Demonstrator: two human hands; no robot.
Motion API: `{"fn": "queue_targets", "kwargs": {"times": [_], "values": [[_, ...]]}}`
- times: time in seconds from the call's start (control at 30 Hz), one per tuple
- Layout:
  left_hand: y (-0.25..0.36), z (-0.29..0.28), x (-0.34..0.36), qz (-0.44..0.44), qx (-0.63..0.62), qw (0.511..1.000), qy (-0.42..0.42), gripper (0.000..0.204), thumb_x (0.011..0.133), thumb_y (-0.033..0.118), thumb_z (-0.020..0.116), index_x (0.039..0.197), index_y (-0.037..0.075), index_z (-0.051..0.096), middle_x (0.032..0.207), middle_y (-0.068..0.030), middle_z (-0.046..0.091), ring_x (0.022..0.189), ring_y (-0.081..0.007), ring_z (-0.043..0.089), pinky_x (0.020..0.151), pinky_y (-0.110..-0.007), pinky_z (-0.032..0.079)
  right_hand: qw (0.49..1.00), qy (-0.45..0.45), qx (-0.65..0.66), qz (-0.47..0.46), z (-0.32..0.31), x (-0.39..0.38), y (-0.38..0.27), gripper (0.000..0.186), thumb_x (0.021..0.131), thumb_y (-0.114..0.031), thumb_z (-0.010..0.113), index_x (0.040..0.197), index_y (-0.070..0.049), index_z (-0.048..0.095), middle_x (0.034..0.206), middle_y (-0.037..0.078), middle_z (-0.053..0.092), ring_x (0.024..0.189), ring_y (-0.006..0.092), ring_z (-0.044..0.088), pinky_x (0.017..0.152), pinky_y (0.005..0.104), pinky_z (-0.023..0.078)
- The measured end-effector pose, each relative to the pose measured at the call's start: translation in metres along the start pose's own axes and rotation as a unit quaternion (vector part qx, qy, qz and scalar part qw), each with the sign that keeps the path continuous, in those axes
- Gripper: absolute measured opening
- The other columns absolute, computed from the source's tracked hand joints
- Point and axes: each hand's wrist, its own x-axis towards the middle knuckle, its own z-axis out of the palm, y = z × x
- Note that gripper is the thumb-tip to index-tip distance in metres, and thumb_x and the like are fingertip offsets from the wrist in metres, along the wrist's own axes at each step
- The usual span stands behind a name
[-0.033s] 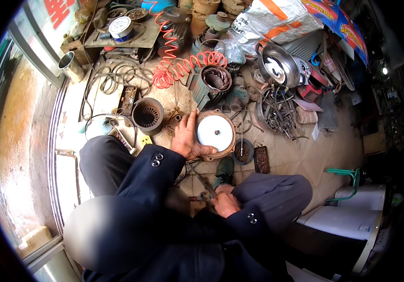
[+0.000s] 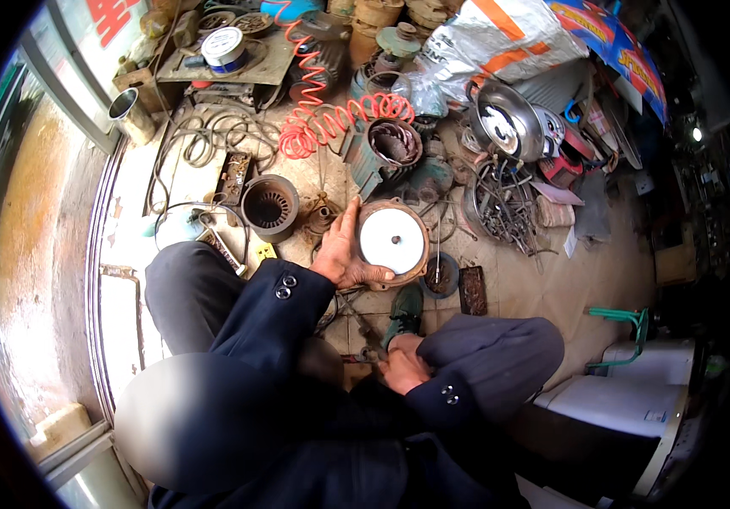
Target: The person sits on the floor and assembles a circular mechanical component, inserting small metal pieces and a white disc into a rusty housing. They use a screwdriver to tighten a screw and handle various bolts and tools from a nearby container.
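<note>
My left hand [image 2: 346, 254] grips the left and lower rim of a round rusty housing [image 2: 421, 246] with a white disc [image 2: 379, 240] in it and a small dark center. Its fingers lie along the rim, with the thumb at the bottom. My right hand [image 2: 401, 371] is low between my legs, fingers curled round something dark that I cannot make out, beside my green shoe [image 2: 406, 310]. A small bowl [image 2: 440, 284] and a rusty rectangular tray [image 2: 473, 291] lie right of the housing; a hollow cylindrical motor part [image 2: 269, 191] stands to the left.
A red coiled hose [image 2: 297, 136], dark cables [image 2: 199, 140] and a finned motor casing [image 2: 382, 170] lie behind. A pan of metal parts [image 2: 505, 208], a steel basin [image 2: 505, 119] and sacks [image 2: 501, 42] crowd the right rear. A door track [image 2: 102, 314] runs along the left.
My right hand has shifted a little to the left. The view has moved very slightly; my left hand stays on the housing.
</note>
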Motion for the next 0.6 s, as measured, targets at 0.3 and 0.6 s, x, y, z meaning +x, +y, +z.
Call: {"fn": "queue_targets", "kwargs": {"times": [0.3,0.6], "values": [[0.017,-0.008,0.003,-0.109,-0.336,0.935,-0.044,0.137,0.066,0.031,0.101,0.163,-0.005,0.012,0.159,-0.0243,0.042,0.150,-0.0322,0.037,0.125,-0.042,0.030,0.977,0.149,0.120,0.098,-0.012,0.009,0.042,0.048,0.095,-0.040,0.067,0.121,0.000,0.069,0.109,0.034,0.070,0.108,0.0533,0.065,0.093,0.0589,0.051],[0.017,-0.001,0.010,-0.157,-0.020,0.987,-0.025,0.131,0.066,0.050,0.096,0.160,-0.008,0.026,0.154,-0.0309,0.047,0.145,-0.0408,0.045,0.119,-0.043,0.039,0.864,0.356,0.350,-0.065,-0.140,-0.028,-0.031,0.026,0.104,-0.022,0.062,0.091,0.000,0.059,0.065,0.014,0.063,0.054,0.0289,0.066,0.052,0.0422,0.049]]}}
